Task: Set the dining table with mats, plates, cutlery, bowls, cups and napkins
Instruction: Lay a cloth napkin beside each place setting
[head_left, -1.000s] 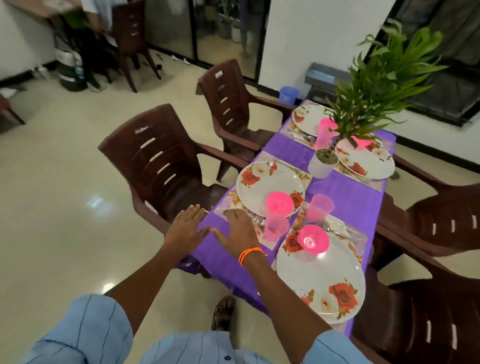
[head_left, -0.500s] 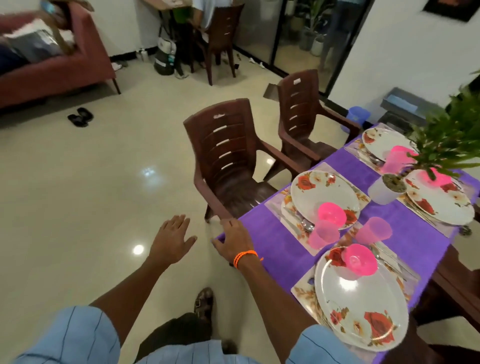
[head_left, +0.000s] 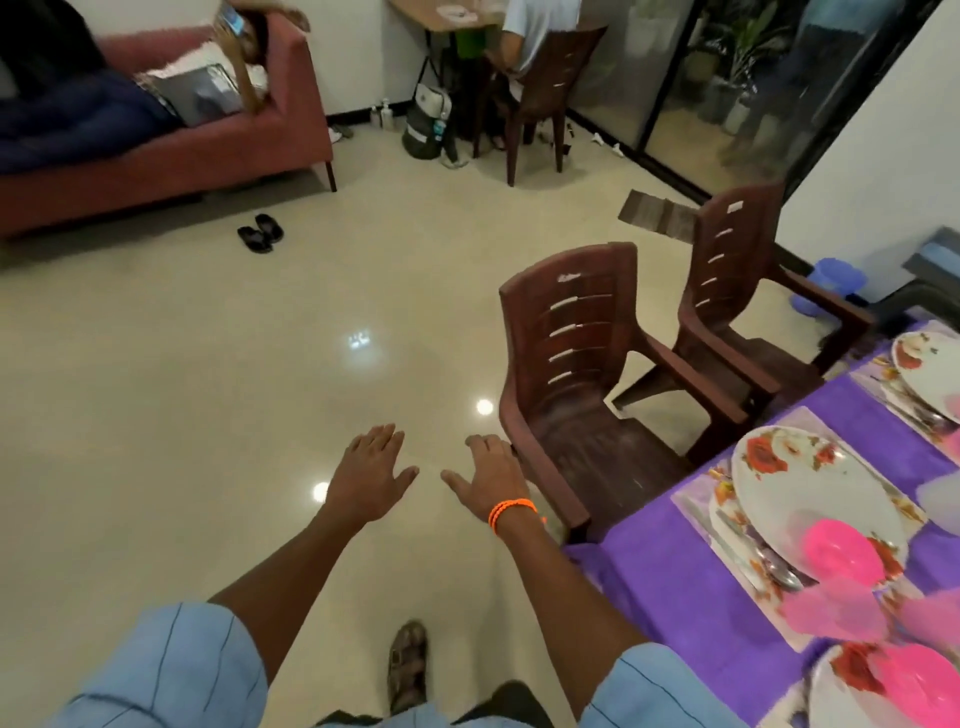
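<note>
Writing: none legible anywhere; a pale sticker on each chair back was too small to read.

Hands, two. Your left hand (head_left: 370, 475) was held palm down over the floor (head_left: 208, 395), fingers (head_left: 382, 439) straight and slightly spread, holding nothing. Your right hand (head_left: 491, 480), with an orange band (head_left: 511, 512) at the wrist, was likewise flat and empty, thumb out toward the left hand. Its fingertips (head_left: 485, 441) lay at the rear corner of the near chair (head_left: 571, 384); whether they touched it could not be told.

Chairs at the table, two: the near chair just right of your right fingertips, the far chair (head_left: 748, 301) beyond it.

Table (head_left: 691, 592), purple cloth, to the right of your right hand and apart from it. On it:
- Plates, three in view, white with red flowers: the middle plate (head_left: 795, 488); the far plate (head_left: 930, 369), cut by the frame edge; the near plate (head_left: 831, 701), in the lower right corner.
- Mats: one floral mat (head_left: 696, 499) clearly under the middle plate; the others were partly hidden.
- Bowls, two, pink, upside down: one bowl (head_left: 841, 551) on the middle plate, a second bowl (head_left: 919, 680) on the near plate.
- Cups: a pink blur (head_left: 831, 613) between the two nearer plates, number unclear.
- Cutlery (head_left: 769, 561), metal, lying on the mat along the middle plate's left edge; pieces not countable.

Floor beyond your left fingers: one pair of black sandals (head_left: 261, 233), and a red sofa (head_left: 171, 150) behind it.
</note>
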